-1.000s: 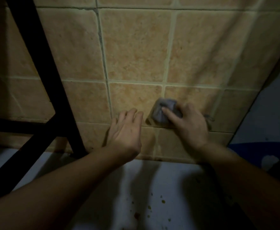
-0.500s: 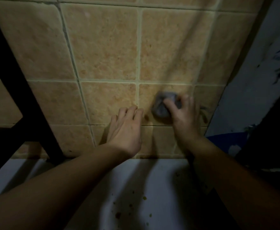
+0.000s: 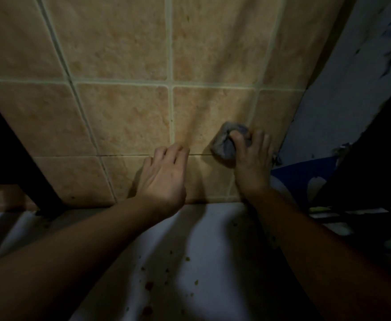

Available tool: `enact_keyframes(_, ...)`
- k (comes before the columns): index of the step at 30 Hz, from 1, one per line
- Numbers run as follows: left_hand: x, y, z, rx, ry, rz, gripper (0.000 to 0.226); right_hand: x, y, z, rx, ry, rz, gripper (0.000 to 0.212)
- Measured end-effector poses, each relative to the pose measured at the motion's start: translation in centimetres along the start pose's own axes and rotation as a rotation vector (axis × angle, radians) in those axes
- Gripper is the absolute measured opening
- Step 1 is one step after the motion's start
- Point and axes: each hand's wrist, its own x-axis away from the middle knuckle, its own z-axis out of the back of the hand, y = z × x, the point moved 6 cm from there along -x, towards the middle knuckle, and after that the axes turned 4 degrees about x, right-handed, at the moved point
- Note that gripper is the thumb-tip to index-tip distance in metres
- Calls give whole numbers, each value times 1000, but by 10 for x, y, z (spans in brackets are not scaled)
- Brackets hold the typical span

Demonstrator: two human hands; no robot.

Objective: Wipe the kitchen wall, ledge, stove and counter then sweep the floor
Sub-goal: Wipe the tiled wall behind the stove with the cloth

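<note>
The right hand (image 3: 251, 163) has its grip curled around a wadded grey cloth (image 3: 227, 144), pressing it to the beige tiled wall (image 3: 125, 117) low at the right edge. Loosened grime could drop onto the speckled white counter (image 3: 213, 246) below. The left hand (image 3: 164, 174) rests flat-fingered on the tiles, holding nothing.

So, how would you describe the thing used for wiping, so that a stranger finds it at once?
Look at the beige tiled wall, low down near its right edge, just above the white ledge. There the right hand presses a small grey cloth against a tile. It is the only grey, crumpled thing on the wall; the left hand beside it holds nothing.
</note>
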Motion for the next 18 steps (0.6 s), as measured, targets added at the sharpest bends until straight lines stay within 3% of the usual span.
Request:
enact_keyframes(7,17,-24,-27,-3,-35,20,75,90,-27,-56,133,-115,398,23)
enact_keyframes(9,20,-31,-28,9,-21,22,73,85,-35,-51,119,-139,363,18)
enact_keyframes(11,20,-40,-25,33,-5,32,74,55,-53,-32,15,-85,278,39)
enact_keyframes(14,19,-54,-17,46,15,86,85,4,-79,-4,-141,29,149,40)
enact_keyframes(18,25,-70,-9,48,51,134,76,17,-99,-19,-106,28,244,46)
